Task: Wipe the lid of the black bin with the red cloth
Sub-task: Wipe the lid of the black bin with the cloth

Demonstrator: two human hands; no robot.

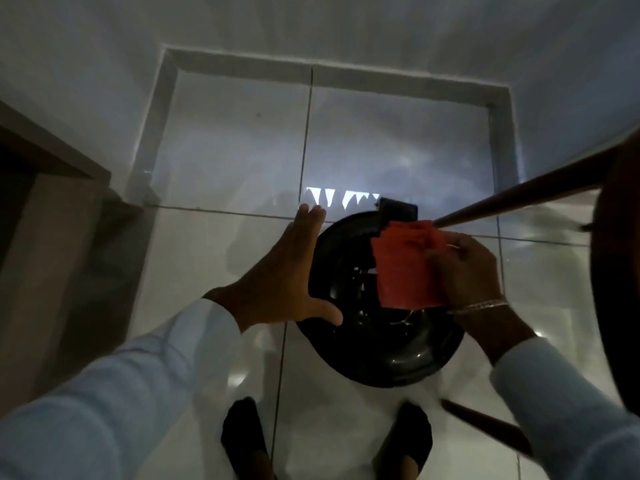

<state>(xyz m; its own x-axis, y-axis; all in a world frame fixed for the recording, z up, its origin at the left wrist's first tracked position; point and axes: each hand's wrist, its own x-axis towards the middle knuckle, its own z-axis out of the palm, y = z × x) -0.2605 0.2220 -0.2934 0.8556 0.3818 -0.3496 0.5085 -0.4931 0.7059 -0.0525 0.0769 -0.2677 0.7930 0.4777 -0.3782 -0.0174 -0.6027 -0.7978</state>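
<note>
A round black bin (381, 355) stands on the tiled floor below me, its glossy lid (343, 268) facing up. The red cloth (401, 268) hangs over the lid's right half, pinched at its right edge by my right hand (464, 268). My left hand (287, 268) is spread flat with fingers apart, held against the bin's left rim, its thumb reaching over the lid's near-left edge. A black hinge block (398, 211) sits at the lid's far side.
Glossy white floor tiles (225, 150) surround the bin. A wooden stool or chair with brown legs (519, 199) stands at the right, one leg crossing just above the cloth. A brown door frame (41, 209) is on the left. My two dark-socked feet (242, 441) are below the bin.
</note>
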